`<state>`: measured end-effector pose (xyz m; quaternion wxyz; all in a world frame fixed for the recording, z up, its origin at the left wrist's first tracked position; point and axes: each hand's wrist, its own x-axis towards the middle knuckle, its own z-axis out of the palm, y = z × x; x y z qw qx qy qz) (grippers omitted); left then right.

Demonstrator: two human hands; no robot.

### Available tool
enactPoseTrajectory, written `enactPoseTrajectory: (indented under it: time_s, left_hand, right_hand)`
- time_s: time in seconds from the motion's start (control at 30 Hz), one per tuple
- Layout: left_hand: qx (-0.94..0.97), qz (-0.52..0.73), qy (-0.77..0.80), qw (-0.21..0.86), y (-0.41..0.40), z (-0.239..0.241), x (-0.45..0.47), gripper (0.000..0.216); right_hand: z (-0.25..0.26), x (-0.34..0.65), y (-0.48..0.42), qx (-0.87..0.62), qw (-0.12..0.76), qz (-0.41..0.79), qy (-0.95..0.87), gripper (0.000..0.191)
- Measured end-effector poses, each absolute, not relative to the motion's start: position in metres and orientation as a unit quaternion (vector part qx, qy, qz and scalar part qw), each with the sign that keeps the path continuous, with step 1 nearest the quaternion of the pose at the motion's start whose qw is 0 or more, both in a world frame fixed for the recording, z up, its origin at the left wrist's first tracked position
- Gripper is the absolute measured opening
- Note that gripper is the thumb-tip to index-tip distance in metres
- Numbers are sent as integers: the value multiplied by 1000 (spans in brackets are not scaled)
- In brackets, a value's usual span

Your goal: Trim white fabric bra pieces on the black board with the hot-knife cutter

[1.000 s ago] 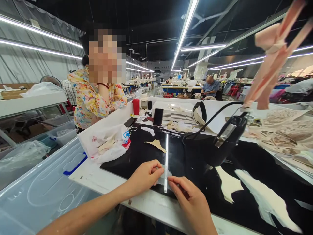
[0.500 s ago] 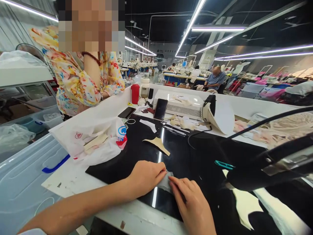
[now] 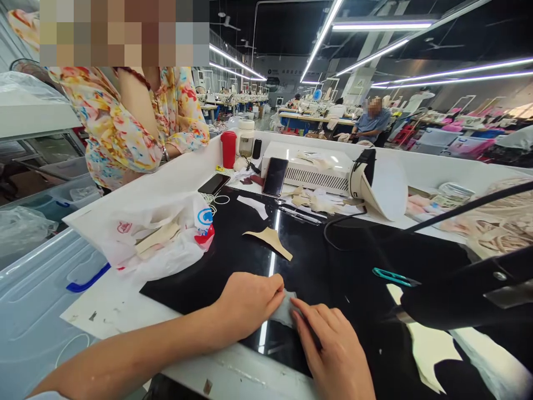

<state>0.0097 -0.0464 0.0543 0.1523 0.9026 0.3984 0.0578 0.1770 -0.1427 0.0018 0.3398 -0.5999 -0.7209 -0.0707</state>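
Observation:
My left hand (image 3: 250, 303) and my right hand (image 3: 333, 350) meet near the front edge of a glossy black work surface (image 3: 333, 261). Between their fingertips lies a small pale translucent piece of material (image 3: 285, 308), pinched from both sides and pressed against the surface. The fingers of both hands are closed on it. A tan, curved fabric piece (image 3: 270, 240) lies a little farther back on the black surface. Teal thread snips (image 3: 393, 276) rest to the right.
A white plastic bag (image 3: 154, 236) with fabric pieces lies at left. A dark tool with a cable (image 3: 470, 289) hangs at right. Phones (image 3: 275, 176), a red cup (image 3: 228, 149) and a white machine (image 3: 312, 169) stand behind. A person in a floral shirt (image 3: 125, 128) stands at left.
The view has tilted down and closer to the table. Both hands stayed pinched on the pale piece, which has come down flat onto the black surface. The hanging pink fabric has left the view.

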Motion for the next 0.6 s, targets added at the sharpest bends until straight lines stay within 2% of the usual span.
enactPoseTrajectory:
  time_s: [0.6]
  left_hand:
    - [906,42,402,129,-45,53,12,24]
  right_hand:
    - [-4,174,-143,-614,301,-87,-724,31]
